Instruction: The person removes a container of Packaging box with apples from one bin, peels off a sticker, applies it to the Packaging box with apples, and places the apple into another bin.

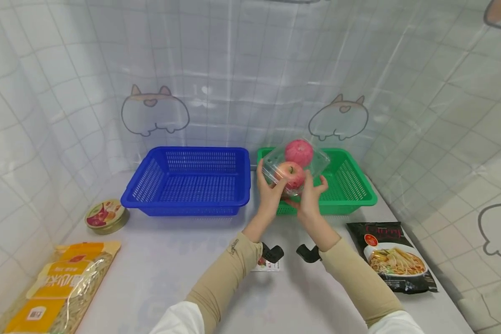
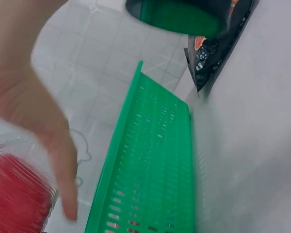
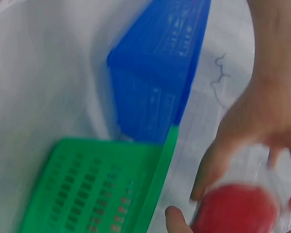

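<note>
Left hand [image 1: 270, 198] and right hand [image 1: 311, 200] pinching the wrapped apple pack [image 1: 295, 162] above the green basket [image 1: 347, 180], and an even, gentle hold should spare the fruit

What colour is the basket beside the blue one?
The basket is green, clearest in the head view.

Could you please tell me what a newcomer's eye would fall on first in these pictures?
Probably the red fruit in a clear pack, which the left hand and right hand hold over the green basket. The bright blue basket to its left would likely come next.
</note>
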`<state>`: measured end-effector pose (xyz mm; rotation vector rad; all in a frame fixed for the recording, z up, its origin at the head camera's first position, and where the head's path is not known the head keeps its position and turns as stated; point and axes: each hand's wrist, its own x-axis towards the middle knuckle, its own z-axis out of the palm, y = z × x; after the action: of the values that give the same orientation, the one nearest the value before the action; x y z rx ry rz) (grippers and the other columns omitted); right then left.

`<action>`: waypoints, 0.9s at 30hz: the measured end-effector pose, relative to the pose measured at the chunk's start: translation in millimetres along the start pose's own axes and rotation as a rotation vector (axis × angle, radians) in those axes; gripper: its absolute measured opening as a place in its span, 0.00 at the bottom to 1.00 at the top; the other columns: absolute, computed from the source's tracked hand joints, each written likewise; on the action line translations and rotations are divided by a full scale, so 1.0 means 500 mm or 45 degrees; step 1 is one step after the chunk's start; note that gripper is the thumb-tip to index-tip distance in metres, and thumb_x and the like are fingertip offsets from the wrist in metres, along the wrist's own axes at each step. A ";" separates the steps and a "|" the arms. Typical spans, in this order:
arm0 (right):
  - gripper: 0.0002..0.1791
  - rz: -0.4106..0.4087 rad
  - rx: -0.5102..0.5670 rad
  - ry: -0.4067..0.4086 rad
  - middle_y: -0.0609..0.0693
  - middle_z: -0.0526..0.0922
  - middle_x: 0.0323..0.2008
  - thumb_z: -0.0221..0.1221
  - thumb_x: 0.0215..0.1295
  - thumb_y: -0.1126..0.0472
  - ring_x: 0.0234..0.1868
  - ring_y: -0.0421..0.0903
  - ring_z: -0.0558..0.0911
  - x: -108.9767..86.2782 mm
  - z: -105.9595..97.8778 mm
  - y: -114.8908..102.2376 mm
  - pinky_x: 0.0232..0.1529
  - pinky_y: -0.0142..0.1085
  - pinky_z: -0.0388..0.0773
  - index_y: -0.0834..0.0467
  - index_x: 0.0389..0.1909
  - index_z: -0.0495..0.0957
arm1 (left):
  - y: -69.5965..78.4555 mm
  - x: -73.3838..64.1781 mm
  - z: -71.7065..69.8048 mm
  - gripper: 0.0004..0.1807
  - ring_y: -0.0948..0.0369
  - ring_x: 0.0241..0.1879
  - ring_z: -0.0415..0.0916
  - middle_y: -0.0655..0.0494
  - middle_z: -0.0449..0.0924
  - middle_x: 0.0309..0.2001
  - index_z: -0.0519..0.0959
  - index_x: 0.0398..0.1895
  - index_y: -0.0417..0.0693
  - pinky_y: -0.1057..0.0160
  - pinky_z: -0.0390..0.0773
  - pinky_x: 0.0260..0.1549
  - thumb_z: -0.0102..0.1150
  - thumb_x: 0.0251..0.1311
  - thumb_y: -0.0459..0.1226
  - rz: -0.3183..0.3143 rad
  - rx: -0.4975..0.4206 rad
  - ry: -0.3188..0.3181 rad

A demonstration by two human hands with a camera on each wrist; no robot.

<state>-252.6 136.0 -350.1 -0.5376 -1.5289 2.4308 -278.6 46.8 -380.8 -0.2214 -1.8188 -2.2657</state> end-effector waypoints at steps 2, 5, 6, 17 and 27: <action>0.36 -0.013 -0.016 -0.009 0.52 0.41 0.68 0.45 0.66 0.42 0.62 0.56 0.61 0.004 -0.014 -0.008 0.51 0.58 0.70 0.40 0.65 0.33 | 0.001 0.002 -0.007 0.45 0.52 0.61 0.59 0.52 0.42 0.71 0.45 0.72 0.63 0.54 0.71 0.51 0.56 0.55 0.34 0.007 0.011 0.008; 0.34 -0.045 -0.027 -0.006 0.50 0.37 0.69 0.43 0.67 0.42 0.65 0.57 0.56 0.016 -0.038 -0.027 0.53 0.59 0.67 0.39 0.66 0.34 | 0.007 0.003 -0.017 0.45 0.54 0.67 0.49 0.53 0.41 0.72 0.45 0.72 0.60 0.50 0.67 0.56 0.58 0.54 0.35 -0.005 0.024 0.003; 0.34 -0.051 -0.033 -0.005 0.49 0.36 0.70 0.43 0.67 0.42 0.67 0.56 0.54 0.023 -0.047 -0.034 0.54 0.59 0.66 0.39 0.66 0.35 | 0.010 0.003 -0.021 0.45 0.55 0.68 0.47 0.54 0.41 0.72 0.46 0.72 0.61 0.51 0.66 0.56 0.58 0.54 0.35 -0.024 0.028 0.003; 0.36 -0.065 -0.282 -0.426 0.54 0.32 0.72 0.41 0.70 0.46 0.71 0.56 0.37 0.091 -0.119 -0.097 0.64 0.61 0.47 0.40 0.71 0.31 | 0.035 0.010 -0.067 0.44 0.47 0.65 0.53 0.42 0.39 0.70 0.43 0.71 0.67 0.50 0.74 0.49 0.54 0.56 0.37 -0.240 -0.067 -0.133; 0.35 0.022 -0.375 -0.674 0.53 0.27 0.72 0.41 0.71 0.48 0.71 0.60 0.38 0.111 -0.128 -0.110 0.63 0.62 0.46 0.38 0.72 0.33 | 0.038 0.022 -0.099 0.41 0.44 0.62 0.60 0.41 0.41 0.69 0.44 0.70 0.73 0.45 0.72 0.49 0.53 0.57 0.42 -0.354 -0.017 -0.246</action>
<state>-276.9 232.9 -335.9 0.0674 -2.1086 2.4986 -283.0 -6.4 -370.8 -0.2068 -2.0434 -2.5207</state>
